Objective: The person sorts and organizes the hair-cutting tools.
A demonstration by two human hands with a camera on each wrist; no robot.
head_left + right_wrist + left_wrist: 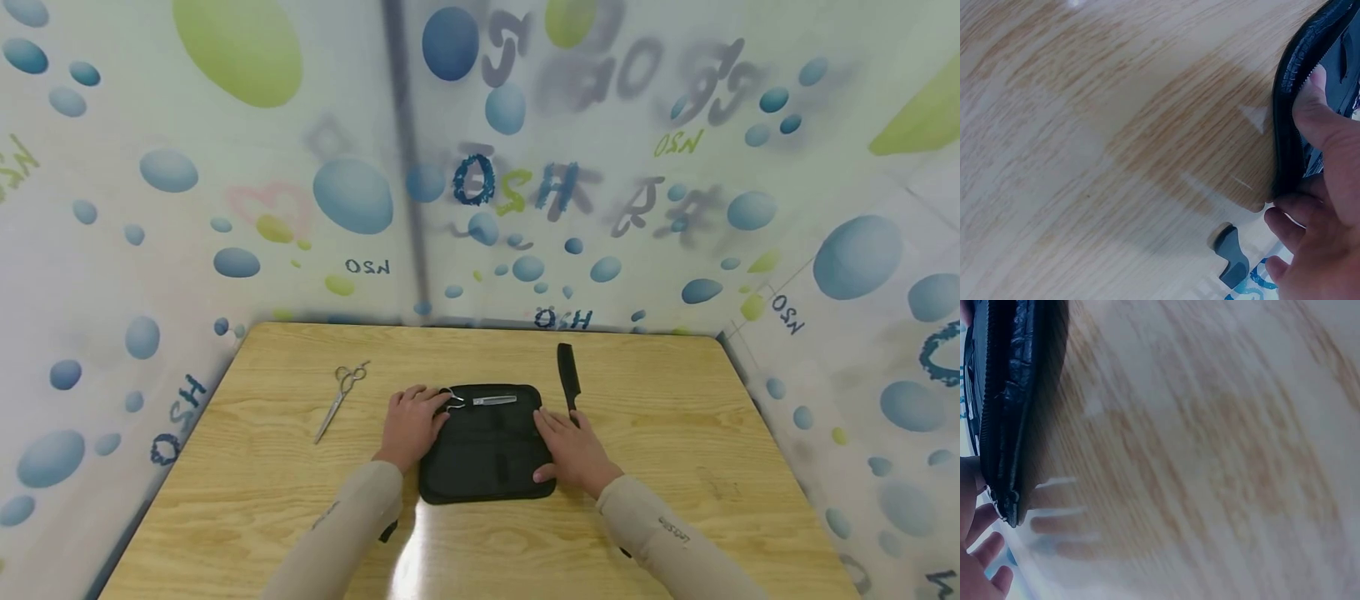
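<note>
A black zip case [468, 454] lies unfolded on the table. Inside its far edge is a pair of scissors [495, 400], handles toward the left. My left hand [411, 427] holds the case's left edge by the far corner, next to those handles. In the left wrist view its fingers [986, 550] curl about the corner of the case. My right hand [576, 452] grips the right edge; the right wrist view has the thumb [1313, 112] over the zipped rim, with the other fingers outside. Beyond that hand lies a black comb [567, 371], its near end hidden.
Another pair of silver scissors [341, 403] lies on the wooden table [660, 417], left of the case. A wall covering [480, 250] with blue and green spots stands along the table's far edge and at both sides.
</note>
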